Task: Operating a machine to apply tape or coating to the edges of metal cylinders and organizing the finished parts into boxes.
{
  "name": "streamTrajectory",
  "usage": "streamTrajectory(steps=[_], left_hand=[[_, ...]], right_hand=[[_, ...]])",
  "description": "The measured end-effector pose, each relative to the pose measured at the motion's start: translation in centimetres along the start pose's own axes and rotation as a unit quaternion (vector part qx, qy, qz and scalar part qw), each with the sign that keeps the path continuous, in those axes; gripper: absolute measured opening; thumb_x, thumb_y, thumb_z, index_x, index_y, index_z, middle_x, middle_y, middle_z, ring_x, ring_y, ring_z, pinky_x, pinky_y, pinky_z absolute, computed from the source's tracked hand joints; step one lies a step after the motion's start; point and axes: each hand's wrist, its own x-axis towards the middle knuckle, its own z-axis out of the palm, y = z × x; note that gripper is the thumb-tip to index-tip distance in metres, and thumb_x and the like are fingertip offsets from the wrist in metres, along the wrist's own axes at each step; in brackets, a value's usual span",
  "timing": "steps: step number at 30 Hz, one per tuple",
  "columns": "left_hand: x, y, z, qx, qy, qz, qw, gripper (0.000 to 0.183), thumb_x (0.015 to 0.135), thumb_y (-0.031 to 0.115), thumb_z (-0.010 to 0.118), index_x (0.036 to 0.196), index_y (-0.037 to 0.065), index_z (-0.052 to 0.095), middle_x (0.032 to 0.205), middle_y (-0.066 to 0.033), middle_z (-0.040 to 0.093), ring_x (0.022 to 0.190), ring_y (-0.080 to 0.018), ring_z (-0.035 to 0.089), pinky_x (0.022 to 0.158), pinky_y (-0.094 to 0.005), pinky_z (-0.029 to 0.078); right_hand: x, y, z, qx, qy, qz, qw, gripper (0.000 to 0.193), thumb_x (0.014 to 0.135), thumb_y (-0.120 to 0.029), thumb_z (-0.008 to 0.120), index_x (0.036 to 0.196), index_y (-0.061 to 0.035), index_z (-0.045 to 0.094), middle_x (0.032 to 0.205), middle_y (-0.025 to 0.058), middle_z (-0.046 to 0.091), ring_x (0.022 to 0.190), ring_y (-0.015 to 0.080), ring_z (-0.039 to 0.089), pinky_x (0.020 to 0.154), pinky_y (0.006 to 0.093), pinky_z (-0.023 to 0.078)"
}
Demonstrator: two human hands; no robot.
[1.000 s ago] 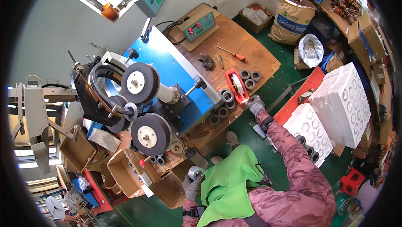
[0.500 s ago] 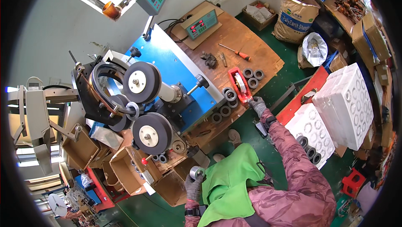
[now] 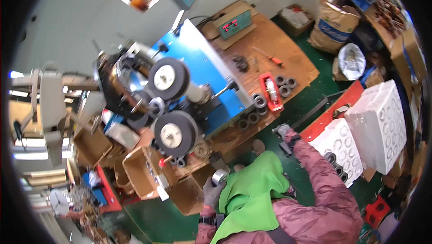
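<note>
My left hand (image 3: 211, 192), in a grey glove, is closed around a silvery ring (image 3: 219, 177) beside the green apron (image 3: 252, 181). My gloved right hand (image 3: 283, 131) is over the green floor, just off the near edge of the brown table (image 3: 299, 61); its fingers are too smeared to read. Beyond that hand, a red tape dispenser (image 3: 271, 92) lies at the table edge, apart from it. Several dark rings (image 3: 253, 118) stand on both sides of the dispenser.
Left of the table, a blue-topped machine (image 3: 191, 59) carries black wheels (image 3: 173, 135), with a ring between them. Open cardboard boxes (image 3: 139, 172) sit below it. A screwdriver (image 3: 275, 60) lies on the table. White foam blocks (image 3: 378, 127) stand at right, with dark rings on the lower one.
My right hand has come away from the tape dispenser, back toward my body. My left hand still holds the ring. The whole view has shifted, so the scene sits farther right.
</note>
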Motion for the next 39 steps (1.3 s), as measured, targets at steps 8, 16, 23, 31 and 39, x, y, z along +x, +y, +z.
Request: streamTrajectory(steps=[8,16,23,31,39], left_hand=[[0.4,2.4,-0.7,0.066,0.027,0.263,0.962,0.038,0.061,0.008,0.065,0.097,0.004,0.055,0.099,-0.0128,0.053,0.089,-0.0283,0.056,0.075,-0.0321,0.046],[-1.1,2.5,-1.9,0.054,-0.006,0.294,0.954,0.039,0.062,0.004,0.065,0.100,0.004,0.055,0.100,-0.0091,0.053,0.091,-0.0230,0.054,0.077,-0.0315,0.046],[-1.7,-0.1,-4.0,-0.247,-0.067,0.140,0.957,0.044,0.067,0.011,0.070,0.106,0.004,0.050,0.093,-0.0047,0.054,0.085,-0.0122,0.052,0.075,-0.0265,0.045],[-1.9,-2.8,-9.2,-0.183,-0.045,0.153,0.970,0.040,0.069,0.017,0.071,0.101,0.003,0.052,0.087,-0.0035,0.057,0.078,-0.0104,0.053,0.070,-0.0255,0.046],[1.4,-11.3,-21.1,-0.335,-0.063,0.008,0.940,0.050,0.065,0.019,0.074,0.107,0.004,0.052,0.090,-0.0056,0.059,0.075,-0.0127,0.058,0.064,-0.0250,0.050]], right_hand=[[-9.6,-21.8,7.1,-0.033,-0.345,-0.140,0.927,0.029,0.068,-0.019,0.072,0.084,-0.0043,0.051,0.073,0.0053,0.057,0.069,0.0139,0.055,0.060,0.0287,0.045],[-12.8,-29.8,11.3,-0.345,-0.333,-0.166,0.861,0.048,0.063,-0.044,0.068,0.090,-0.0060,0.056,0.077,0.0139,0.061,0.075,0.0285,0.060,0.065,0.0364,0.046],[-12.5,-26.9,12.6,-0.047,-0.306,-0.195,0.931,0.030,0.069,-0.025,0.070,0.088,-0.0050,0.058,0.077,0.0101,0.060,0.073,0.0260,0.059,0.068,0.0341,0.047],[-15.7,-32.2,22.0,-0.295,-0.186,-0.564,0.748,0.033,0.059,-0.017,0.069,0.091,-0.0111,0.059,0.082,0.0090,0.055,0.074,0.0278,0.054,0.064,0.0372,0.046],[-15.6,-30.0,26.9,-0.354,-0.218,-0.365,0.833,0.045,0.069,-0.023,0.066,0.110,-0.0110,0.053,0.094,0.0149,0.056,0.088,0.0318,0.055,0.075,0.0391,0.046]])
